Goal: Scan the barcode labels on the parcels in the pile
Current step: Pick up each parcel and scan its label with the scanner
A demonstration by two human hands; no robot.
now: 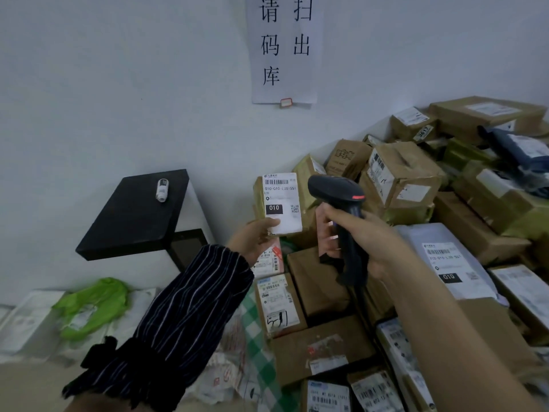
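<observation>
Presently, the left hand, emerging from a dark striped sleeve, grasps a small cardboard parcel by its lower end, with the thumb pressed on the lower part of the white shipping label. The parcel is held upright, above the left edge of the parcel pile, with its barcode and "010" marking facing the camera. The right hand is clenched round the handle of a black handheld barcode scanner. The scanner head sits just beside the parcel's right edge, apart from it, and a red light shows on the head. The pile of brown cartons and a grey mailer bag lies against the white wall. To the left stands a black side table bearing a small white bottle lying on its side. A green plastic bag rests on the floor below. A paper notice hangs on the wall.
</observation>
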